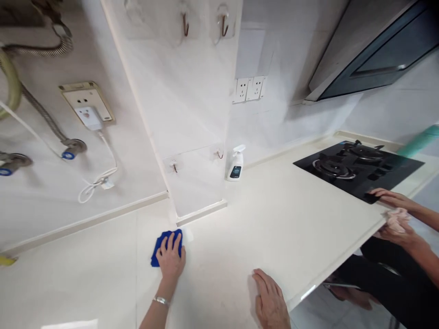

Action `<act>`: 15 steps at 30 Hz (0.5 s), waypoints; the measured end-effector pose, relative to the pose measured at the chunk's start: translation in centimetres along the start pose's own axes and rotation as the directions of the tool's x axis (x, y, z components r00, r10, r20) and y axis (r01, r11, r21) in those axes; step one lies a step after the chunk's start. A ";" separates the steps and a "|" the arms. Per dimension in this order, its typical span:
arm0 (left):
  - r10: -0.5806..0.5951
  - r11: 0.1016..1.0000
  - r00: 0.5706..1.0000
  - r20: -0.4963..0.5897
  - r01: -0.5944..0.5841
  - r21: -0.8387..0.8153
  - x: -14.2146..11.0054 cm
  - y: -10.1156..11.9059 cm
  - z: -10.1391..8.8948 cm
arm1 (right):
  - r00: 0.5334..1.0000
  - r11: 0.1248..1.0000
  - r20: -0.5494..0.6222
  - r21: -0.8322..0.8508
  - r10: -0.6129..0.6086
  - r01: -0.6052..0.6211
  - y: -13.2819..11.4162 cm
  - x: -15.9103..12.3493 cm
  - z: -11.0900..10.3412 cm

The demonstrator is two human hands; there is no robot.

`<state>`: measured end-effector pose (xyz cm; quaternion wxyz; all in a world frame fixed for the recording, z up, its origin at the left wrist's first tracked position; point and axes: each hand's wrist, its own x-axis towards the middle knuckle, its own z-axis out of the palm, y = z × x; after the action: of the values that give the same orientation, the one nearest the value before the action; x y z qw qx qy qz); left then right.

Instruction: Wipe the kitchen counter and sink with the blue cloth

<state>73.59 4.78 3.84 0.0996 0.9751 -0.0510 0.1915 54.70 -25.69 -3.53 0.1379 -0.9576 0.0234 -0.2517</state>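
My left hand [170, 260], a silver bracelet on its wrist, presses a folded blue cloth [157, 249] against the white countertop [212, 260]. The cloth lies just in front of the base of the wall pillar, and part of it is hidden beneath my fingers. Farther right, my right hand [270, 297] rests on the counter near its front edge, holding nothing, with the thumb apart from the fingers. A white spray bottle [236, 163] with a dark label stands upright beside the pillar, beyond both hands.
At right, another person's hands [399, 228] are by the black gas hob [360, 167], one with a pale cloth [398, 219]. A range hood [370, 55] juts out above. Pillar hooks [174, 167], a plugged-in cable [109, 155] and water valves [73, 148] line the wall.
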 end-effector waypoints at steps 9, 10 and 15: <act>0.140 0.974 0.987 0.084 -0.122 -0.188 -11.2 11.4 -0.4 | 0.999 0.999 -0.033 0.044 -0.022 0.023 -0.4 0.3 -0.6; 0.166 0.966 0.983 0.075 -0.147 -0.211 -12.1 12.3 -0.5 | 0.999 0.999 -0.037 0.038 -0.024 0.025 -0.4 0.3 -0.7; 0.326 0.936 0.945 0.021 -0.320 -0.145 -15.6 12.2 -1.9 | 0.997 0.999 -0.061 0.010 -0.052 0.052 -0.3 0.1 -0.8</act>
<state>56.83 -5.78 1.68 0.1337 0.9481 -0.2259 0.1794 54.44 -25.66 -2.75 0.1361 -0.9491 0.0013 -0.2842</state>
